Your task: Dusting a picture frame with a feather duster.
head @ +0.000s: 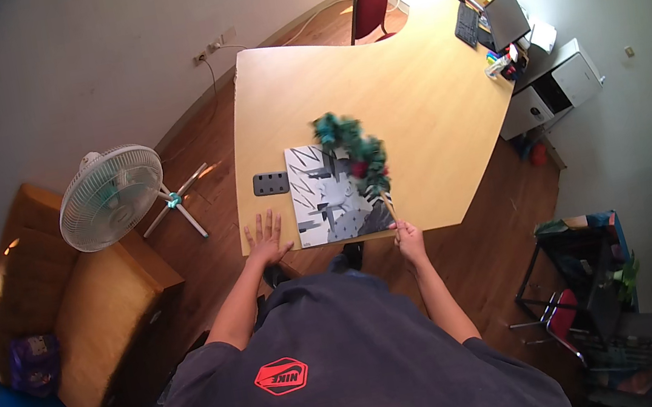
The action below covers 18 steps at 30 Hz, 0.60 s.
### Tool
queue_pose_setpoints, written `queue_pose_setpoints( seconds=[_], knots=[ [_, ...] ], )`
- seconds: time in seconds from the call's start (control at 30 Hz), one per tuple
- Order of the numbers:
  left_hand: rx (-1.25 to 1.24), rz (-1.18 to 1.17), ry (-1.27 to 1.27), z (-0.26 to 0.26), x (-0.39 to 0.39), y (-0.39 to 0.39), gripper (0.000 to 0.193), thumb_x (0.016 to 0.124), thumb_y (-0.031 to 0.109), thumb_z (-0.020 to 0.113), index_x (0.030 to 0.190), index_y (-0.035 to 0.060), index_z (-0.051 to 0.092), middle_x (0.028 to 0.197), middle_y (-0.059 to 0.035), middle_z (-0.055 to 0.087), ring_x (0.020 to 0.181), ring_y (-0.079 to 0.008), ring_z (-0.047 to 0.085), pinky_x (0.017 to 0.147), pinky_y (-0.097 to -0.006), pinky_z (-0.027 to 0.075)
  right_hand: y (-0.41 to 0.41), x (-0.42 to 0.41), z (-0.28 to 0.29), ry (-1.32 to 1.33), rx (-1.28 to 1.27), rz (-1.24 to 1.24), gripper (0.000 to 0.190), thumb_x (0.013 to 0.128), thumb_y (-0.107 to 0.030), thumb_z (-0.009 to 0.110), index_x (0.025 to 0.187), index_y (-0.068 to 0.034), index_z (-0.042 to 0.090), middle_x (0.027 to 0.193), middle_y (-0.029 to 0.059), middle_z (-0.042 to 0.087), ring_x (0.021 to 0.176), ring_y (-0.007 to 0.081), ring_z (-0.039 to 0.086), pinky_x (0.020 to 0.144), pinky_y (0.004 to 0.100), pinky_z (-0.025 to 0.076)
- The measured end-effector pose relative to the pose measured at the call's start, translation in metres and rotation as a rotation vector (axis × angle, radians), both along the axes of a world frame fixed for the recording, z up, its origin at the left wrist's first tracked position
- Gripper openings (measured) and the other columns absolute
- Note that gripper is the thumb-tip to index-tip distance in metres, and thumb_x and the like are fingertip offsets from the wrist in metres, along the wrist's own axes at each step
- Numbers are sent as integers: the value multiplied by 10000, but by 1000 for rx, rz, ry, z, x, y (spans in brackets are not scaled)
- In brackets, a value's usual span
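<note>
My right hand (410, 241) is closed around the thin wooden handle of a duster (361, 149) with a bushy green head and red patches. The duster's head is blurred and lies over the right side of a black, white and grey abstract picture panel (326, 203), hiding part of it. That panel rests flat at the near edge of the wooden desk (419, 142). Fingers spread, my left hand (267, 239) lies palm down on the desk's near left corner, holding nothing. Just beyond it is a flat dark grey rectangular item (271, 183) with several dark recesses, beside the panel.
A white pedestal fan (113, 197) stands left of the desk, near an orange-brown sofa (104, 305). Behind the desk is a red chair (370, 5). A keyboard (467, 24), a monitor (507, 18) and a pen holder (506, 64) occupy its far right.
</note>
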<state>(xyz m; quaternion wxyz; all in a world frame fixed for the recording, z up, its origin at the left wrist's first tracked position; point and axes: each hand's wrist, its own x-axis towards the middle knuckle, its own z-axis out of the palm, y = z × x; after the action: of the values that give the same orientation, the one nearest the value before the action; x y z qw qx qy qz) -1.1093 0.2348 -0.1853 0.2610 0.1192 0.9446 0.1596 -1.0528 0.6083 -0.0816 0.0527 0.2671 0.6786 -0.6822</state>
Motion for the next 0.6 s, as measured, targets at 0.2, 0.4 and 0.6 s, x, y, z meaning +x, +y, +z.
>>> queue_pose_setpoints(
  seconds=[0.2, 0.4, 0.6],
  knots=[
    [-39, -7, -6, -1, 1, -2, 1166, 724, 748, 597, 1554, 250, -54, 1617, -42, -153, 1475, -321, -168, 1098, -643, -132, 37, -42, 31, 15, 114, 448, 294, 1021, -259, 504, 922, -35, 668, 557, -90, 393, 480, 12, 334, 445, 211, 255],
    [-23, -53, -76, 6, -1, -5, 1366, 573, 710, 758, 1550, 251, -79, 1611, -45, -177, 1471, -328, -180, 1084, -677, -111, 78, -55, 63, 163, 527, 481, 292, 1010, -262, 524, 919, -36, 684, 561, -92, 373, 508, 28, 332, 466, 237, 262],
    [-59, -31, -78, 4, -1, 0, 1394, 549, 425, 891, 1552, 257, -64, 1614, -28, -175, 1474, -325, -176, 1083, -688, -95, 112, -50, 110, -128, 439, 871, 325, 996, -291, 546, 905, -16, 692, 626, -51, 464, 600, 60, 407, 553, 259, 340]
  ],
)
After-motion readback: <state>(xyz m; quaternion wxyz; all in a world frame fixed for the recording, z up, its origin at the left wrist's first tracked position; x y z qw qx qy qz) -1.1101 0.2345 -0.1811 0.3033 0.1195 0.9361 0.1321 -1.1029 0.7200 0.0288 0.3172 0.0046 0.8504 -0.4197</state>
